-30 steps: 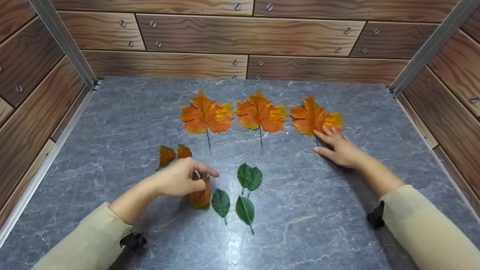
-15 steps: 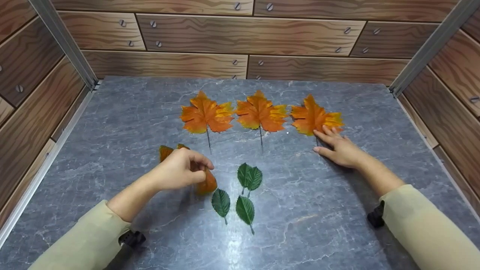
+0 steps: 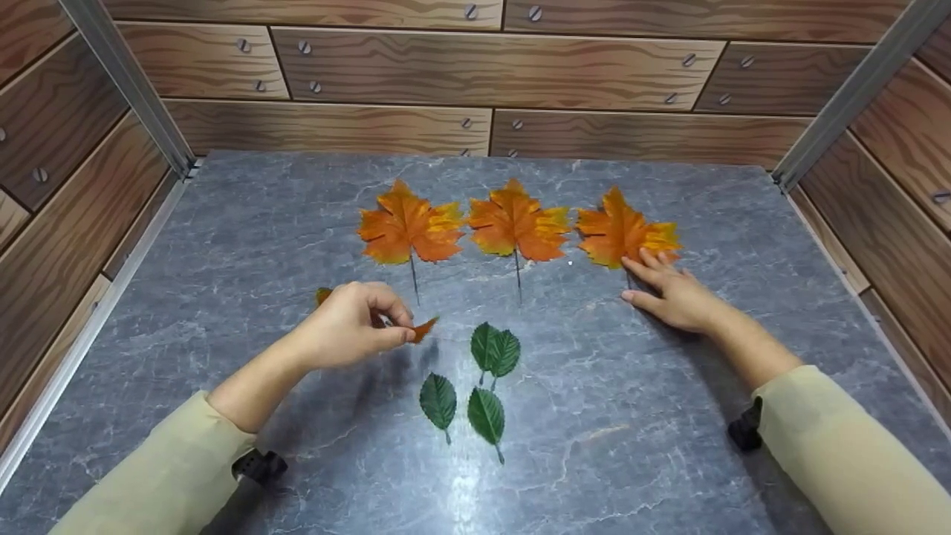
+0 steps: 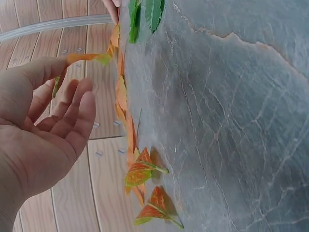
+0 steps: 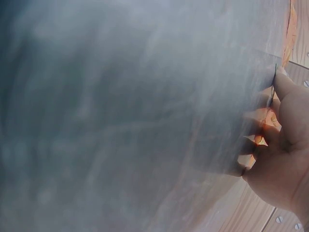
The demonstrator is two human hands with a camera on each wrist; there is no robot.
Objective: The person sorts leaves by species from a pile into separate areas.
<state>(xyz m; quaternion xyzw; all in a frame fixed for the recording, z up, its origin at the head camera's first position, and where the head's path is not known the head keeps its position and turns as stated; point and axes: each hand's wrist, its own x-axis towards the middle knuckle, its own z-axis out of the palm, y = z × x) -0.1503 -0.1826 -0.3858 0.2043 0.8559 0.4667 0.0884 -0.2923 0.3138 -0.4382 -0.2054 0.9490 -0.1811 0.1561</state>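
- Grey marbled tabletop [image 3: 631,461], with wood-print panels [image 3: 483,67] rising behind it and at both sides.
- Above it, near the middle, is a small orange leaf [image 3: 425,329], tilted and seen nearly edge-on from the head.
- The left hand [image 3: 353,327] pinches one end of it between thumb and forefinger; the other fingers curve loosely, without contact. A light pinch should serve, as the leaf looks thin and might crease; turning it flat before any lowering seems wise.
- Just right of and nearer the person than that hand lie four green leaves [image 3: 486,416], two overlapping; a low sweep could brush them.
- Two more small orange leaves [image 4: 139,170] rest beyond the hand, which mostly hides them from the head.
- Farther off, three maple leaves [image 3: 514,223] form a row, stems toward the person.
- The right hand [image 3: 672,297], fingers fairly straight, thumb apart, rests at the rightmost one's lower edge, probably steadying it.
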